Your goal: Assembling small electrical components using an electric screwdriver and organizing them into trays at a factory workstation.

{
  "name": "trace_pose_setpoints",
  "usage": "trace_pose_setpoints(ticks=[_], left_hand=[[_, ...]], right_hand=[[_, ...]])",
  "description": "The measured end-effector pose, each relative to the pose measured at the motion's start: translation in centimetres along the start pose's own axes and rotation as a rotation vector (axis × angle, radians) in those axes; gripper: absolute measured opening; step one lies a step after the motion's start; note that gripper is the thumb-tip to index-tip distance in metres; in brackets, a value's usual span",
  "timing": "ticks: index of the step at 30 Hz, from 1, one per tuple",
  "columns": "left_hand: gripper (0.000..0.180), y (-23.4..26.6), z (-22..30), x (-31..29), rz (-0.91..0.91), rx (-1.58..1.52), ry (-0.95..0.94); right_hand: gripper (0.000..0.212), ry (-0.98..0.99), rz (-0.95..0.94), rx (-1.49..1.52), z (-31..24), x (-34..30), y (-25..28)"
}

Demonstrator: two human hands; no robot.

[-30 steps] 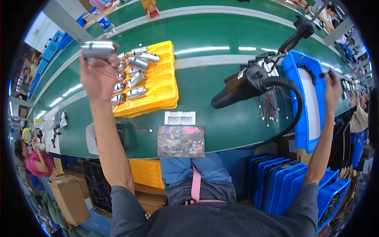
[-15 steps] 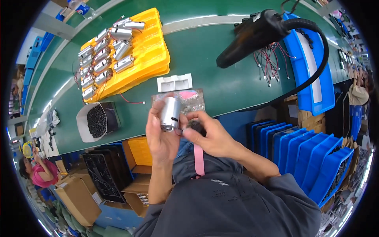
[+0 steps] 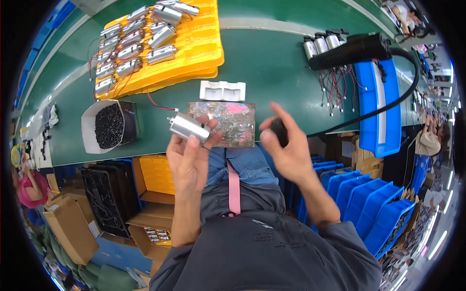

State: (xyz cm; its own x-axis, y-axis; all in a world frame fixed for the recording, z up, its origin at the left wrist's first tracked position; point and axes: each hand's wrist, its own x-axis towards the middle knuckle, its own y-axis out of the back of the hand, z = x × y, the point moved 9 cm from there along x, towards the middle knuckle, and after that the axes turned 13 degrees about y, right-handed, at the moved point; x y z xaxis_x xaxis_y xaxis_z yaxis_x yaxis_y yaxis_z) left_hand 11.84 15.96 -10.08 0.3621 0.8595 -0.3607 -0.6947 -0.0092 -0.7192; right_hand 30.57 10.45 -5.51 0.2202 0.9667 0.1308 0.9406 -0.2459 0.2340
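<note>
A silver cylindrical motor [image 3: 189,128] lies tilted in my left hand [image 3: 187,162], its fingers and thumb closed round it. Its shaft end points up and left, near the work mat's left edge. My right hand [image 3: 293,155] hovers to the right of the mat, forefinger and thumb apart. A small dark, rounded black piece [image 3: 279,132] sits in its palm, partly covered by the fingers, and its kind is not plain. Between the hands lies the worn, paint-stained mat [image 3: 238,123]. A white two-pocket holder [image 3: 223,91] stands just behind it.
Stacked yellow trays [image 3: 206,46] at the far left carry several wired motors. A box of small black parts [image 3: 109,127] stands nearer. At right are a black handheld tool [image 3: 349,52] with thick cable, motors [image 3: 320,44], loose wires [image 3: 335,89] and a blue bin [image 3: 378,106].
My hands have moved apart, the right one away to the right. The motor has turned from nearly upright to lying tilted in my left hand. The whole view has shifted slightly.
</note>
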Motion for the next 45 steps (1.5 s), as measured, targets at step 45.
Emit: trace_pose_setpoints(ticks=[45], left_hand=[[0.045,-5.7,-4.1,-1.9,-0.364,0.456,0.403]], right_hand=[[0.031,0.144,-0.24,0.181,-1.4,3.4,-0.4]])
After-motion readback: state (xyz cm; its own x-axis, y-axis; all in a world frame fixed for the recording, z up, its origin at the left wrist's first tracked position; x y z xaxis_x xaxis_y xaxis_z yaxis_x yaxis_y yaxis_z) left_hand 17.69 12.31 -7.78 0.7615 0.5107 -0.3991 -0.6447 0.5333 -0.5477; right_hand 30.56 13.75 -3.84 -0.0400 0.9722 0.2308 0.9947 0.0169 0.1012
